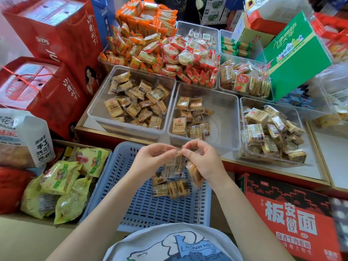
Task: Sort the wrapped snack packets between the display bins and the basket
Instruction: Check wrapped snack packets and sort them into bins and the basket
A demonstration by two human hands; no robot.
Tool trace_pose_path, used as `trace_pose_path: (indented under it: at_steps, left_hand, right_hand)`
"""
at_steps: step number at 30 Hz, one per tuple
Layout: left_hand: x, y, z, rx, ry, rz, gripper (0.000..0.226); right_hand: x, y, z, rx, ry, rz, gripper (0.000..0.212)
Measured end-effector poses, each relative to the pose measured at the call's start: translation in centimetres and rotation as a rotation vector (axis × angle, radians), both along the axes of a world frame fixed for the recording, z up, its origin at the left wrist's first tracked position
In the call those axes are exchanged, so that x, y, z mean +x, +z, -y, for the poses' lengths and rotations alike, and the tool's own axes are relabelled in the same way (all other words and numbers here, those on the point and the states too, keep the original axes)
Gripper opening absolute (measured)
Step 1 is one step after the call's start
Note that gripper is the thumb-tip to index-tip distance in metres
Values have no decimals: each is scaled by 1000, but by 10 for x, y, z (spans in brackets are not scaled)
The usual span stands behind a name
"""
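Note:
A blue slotted basket [143, 206] sits in front of me with a few brown wrapped snack packets [170, 188] on its floor. Above it, my left hand [150, 160] and my right hand [203, 161] both pinch the top edge of one clear-wrapped snack packet [175, 164], which hangs between them. My right hand also grips a second packet [194, 176] against its palm. Beyond the basket stand three clear display bins holding similar packets: a left bin [98, 110], a middle bin [224, 113] that is half bare, and a right bin [244, 147].
More clear bins behind hold orange, red and green wrapped snacks [150, 44]. Red gift boxes [56, 44] stand at the left, a carton of green bags [62, 183] at lower left, a green box [295, 53] at upper right, a red noodle carton [290, 219] at lower right.

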State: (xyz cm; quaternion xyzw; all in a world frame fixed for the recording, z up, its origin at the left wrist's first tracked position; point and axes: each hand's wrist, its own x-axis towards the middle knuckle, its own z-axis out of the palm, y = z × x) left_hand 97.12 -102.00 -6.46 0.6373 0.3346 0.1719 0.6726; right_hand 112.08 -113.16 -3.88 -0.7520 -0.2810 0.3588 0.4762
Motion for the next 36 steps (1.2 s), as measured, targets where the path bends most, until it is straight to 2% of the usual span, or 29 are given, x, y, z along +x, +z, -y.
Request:
trace_pose_path:
  at_steps: [2,6,10,14,17,20,25,27,28,30,33,36]
  left_hand:
    - [2,2,1,-94,51,36,22]
    - [2,8,-3,-100,31,59,30]
    - [6,9,0,-81,3,11,8]
    - [10,4,0,-140,94,7,7]
    - [11,2,2,-89,122,20,11]
    - [13,1,7,-4,125,18,6]
    - [12,3,8,-9,131,48,11]
    - [12,2,6,-40,176,57,4]
    - [12,1,5,-70,203,68,8]
    - [11,0,5,-192,207,88,29]
    - [7,-2,5,-386,-13,76,49]
    - [6,-4,9,-407,-189,11,54]
  right_hand:
    - [-2,1,-1,26,-16,15,4]
    - [-1,4,2,48,-34,9,10]
    - [5,5,3,54,-16,18,9]
    - [2,4,3,24,19,28,7]
    - [5,1,3,-53,78,5,15]
    - [4,3,4,-133,165,-26,24]
    - [2,7,5,-50,45,35,20]
    - [-3,6,5,-29,19,44,23]
    - [-6,6,4,-15,9,45,24]
    - [-8,7,2,7,-24,30,25]
    - [-2,12,3,40,-111,-46,24]
    - [4,12,5,-12,-187,-109,22]
